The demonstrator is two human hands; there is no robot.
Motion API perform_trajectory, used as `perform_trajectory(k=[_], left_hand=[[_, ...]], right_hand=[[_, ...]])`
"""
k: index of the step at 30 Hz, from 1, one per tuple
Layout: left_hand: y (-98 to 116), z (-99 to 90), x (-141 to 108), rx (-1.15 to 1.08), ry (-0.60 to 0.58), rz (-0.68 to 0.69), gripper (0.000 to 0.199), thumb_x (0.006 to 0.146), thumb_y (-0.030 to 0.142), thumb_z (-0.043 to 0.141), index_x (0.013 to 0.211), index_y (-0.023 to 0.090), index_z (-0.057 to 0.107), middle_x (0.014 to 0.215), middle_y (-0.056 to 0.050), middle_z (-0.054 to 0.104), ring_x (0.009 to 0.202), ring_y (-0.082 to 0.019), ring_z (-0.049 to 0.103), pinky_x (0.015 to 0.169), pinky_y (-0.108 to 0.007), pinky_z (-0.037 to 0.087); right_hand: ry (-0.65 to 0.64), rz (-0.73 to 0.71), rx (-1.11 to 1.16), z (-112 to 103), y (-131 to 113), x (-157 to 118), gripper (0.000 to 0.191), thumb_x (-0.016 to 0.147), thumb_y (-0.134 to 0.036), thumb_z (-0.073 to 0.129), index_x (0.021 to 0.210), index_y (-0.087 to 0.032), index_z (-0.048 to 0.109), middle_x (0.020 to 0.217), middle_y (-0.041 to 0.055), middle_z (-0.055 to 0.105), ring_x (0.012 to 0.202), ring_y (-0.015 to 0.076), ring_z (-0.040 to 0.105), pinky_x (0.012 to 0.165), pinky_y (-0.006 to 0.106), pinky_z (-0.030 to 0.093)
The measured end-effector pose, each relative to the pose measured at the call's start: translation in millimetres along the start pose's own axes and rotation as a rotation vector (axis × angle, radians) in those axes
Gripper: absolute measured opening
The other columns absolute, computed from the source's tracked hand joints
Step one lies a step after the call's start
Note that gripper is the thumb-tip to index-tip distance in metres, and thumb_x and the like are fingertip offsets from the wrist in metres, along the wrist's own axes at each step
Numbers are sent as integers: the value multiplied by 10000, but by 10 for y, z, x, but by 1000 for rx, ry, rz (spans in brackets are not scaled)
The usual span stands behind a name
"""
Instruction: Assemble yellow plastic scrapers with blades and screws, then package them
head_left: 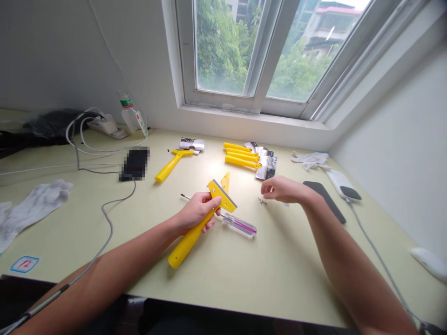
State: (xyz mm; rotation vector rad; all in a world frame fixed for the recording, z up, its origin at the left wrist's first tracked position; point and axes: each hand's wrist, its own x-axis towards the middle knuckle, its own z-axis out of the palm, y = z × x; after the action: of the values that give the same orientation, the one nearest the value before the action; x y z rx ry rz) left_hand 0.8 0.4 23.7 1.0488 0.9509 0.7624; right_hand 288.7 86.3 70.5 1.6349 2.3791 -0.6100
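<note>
My left hand (197, 211) grips the handle of a yellow plastic scraper (190, 244), with its wide head angled up past my fingers. A loose yellow plastic piece (226, 182) lies just beyond that head. Under my left wrist side, a screwdriver with a clear handle (239, 224) lies on the pale green table (104, 260), its shaft passing behind my hand. My right hand (282, 190) hangs loosely curled just above several small metal screws (262, 201). Whether it holds anything small is hidden.
Another yellow scraper (171, 165) and a bunch of yellow handles (240, 156) lie at the back, near packets of blades (265, 160). A dark slab (324, 200) lies right of my right arm. White gloves (35, 207), grey cables (106, 223) and a blurred black object (134, 164) occupy the table's left.
</note>
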Motion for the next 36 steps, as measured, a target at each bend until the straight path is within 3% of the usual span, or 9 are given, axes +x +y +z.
perform_trajectory(k=[9, 17, 21, 26, 30, 36], left_hand=[[-19, 10, -3, 12, -19, -6, 394, 818, 512, 650, 789, 137, 533, 781, -11, 570, 384, -50, 488, 276, -170, 364], [-23, -4, -7, -32, -49, -6, 370, 837, 494, 639, 818, 141, 532, 807, -8, 574, 381, -52, 498, 281, -177, 365], [-40, -27, 8, -63, -93, 0, 352, 858, 481, 626, 879, 143, 530, 795, -11, 589, 433, -76, 558, 346, -179, 408], [24, -52, -24, -33, -202, 12, 346, 904, 483, 566, 979, 150, 513, 869, -45, 622, 487, -83, 598, 410, -179, 421], [134, -56, -79, 50, -198, 46, 319, 939, 449, 522, 1107, 190, 441, 829, -23, 628, 435, -63, 541, 397, -171, 371], [195, -38, -116, 143, -145, 88, 360, 899, 449, 584, 1113, 189, 456, 928, -52, 608, 490, -88, 572, 371, -183, 384]], right_hand=[[-8, 34, -80, 203, -31, 162, 112, 730, -250, 626, 719, -172, 705, 727, 91, 686, 630, 188, 598, 526, 274, 373], [7, -37, -64, 210, -9, 144, 158, 779, -256, 556, 660, -190, 636, 673, 73, 651, 601, 184, 554, 522, 292, 340], [56, -54, -23, 144, -48, 92, 132, 807, -282, 546, 727, -201, 613, 750, 65, 668, 639, 177, 569, 540, 284, 368], [34, -208, 284, 71, -269, -14, 113, 825, -309, 563, 873, -218, 611, 793, 19, 680, 672, 143, 588, 583, 248, 441], [127, -341, 629, 55, -523, -112, 218, 858, -399, 576, 976, -216, 572, 697, -21, 571, 607, 113, 505, 527, 224, 418], [105, -406, 696, 181, -725, -73, 210, 862, -384, 603, 896, -181, 644, 734, 9, 615, 662, 113, 529, 592, 236, 431]])
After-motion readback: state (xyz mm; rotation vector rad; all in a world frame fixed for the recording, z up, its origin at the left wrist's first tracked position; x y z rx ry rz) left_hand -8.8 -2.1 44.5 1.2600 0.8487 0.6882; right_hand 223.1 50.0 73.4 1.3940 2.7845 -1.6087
